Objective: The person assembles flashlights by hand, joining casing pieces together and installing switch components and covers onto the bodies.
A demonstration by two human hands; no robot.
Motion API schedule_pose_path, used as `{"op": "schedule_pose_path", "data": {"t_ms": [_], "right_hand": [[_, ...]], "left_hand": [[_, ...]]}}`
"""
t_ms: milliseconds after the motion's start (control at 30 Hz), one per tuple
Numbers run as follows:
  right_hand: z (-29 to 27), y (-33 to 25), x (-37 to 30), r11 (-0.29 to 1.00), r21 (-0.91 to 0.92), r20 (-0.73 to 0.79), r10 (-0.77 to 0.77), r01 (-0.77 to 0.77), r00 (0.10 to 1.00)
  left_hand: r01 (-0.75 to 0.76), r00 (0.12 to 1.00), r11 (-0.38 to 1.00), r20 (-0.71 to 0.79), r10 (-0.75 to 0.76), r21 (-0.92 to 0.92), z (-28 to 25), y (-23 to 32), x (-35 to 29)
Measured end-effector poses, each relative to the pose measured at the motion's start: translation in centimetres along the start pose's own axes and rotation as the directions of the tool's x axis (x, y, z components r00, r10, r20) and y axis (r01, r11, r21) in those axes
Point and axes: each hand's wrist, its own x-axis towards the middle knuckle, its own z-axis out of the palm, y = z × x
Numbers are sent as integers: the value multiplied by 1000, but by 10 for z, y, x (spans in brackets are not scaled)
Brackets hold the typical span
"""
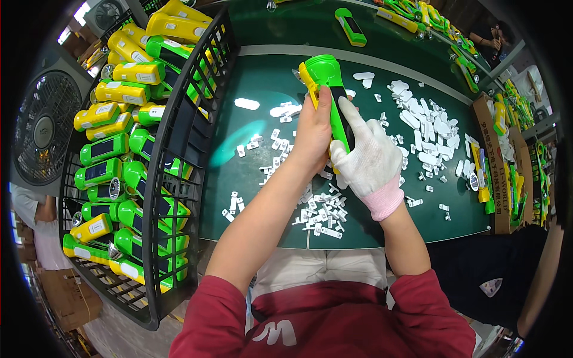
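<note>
Above the green table I have a green and yellow flashlight (324, 70), head pointing away from me, a dark panel along its side. The yellow half of its casing stands slightly apart from the green one near the head. My bare left hand (313, 132) is closed round its left side, thumb on the green casing. My right hand (371, 160), in a white glove with a pink cuff, grips the handle from the right, its index finger along the dark panel. Small white plastic parts (325, 212) lie below the hands, and larger white pieces (427, 128) spread to the right.
A black plastic crate (173, 179) full of green and yellow flashlights stands at the left, beside a grey fan (45, 128). Another flashlight (351, 27) lies across the table. A cardboard box (498, 173) with flashlights borders the right side. Other people are partly visible at both edges.
</note>
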Motion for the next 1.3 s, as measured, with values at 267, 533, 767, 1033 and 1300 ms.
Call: {"op": "schedule_pose_path", "data": {"t_ms": [267, 533, 767, 1033, 1300], "right_hand": [[-1, 8, 3, 993, 35, -25, -115, 116, 993], [7, 5, 2, 994, 73, -50, -79, 82, 996], [6, 5, 3, 994, 64, -43, -89, 92, 995], [1, 10, 5, 989, 48, 5, -138, 138, 990], [13, 10, 1, 981, 153, 184, -146, 118, 972]], "left_hand": [[25, 999, 1000, 38, -25, -14, 4, 10, -1], [36, 999, 999, -15, -36, -33, 2, 7, -1], [26, 1000, 999, 18, -25, -32, 1, 11, -1], [27, 996, 997, 85, -21, -74, -4, 8, 0], [46, 996, 997, 75, -42, -55, -7, 11, 1]]}}
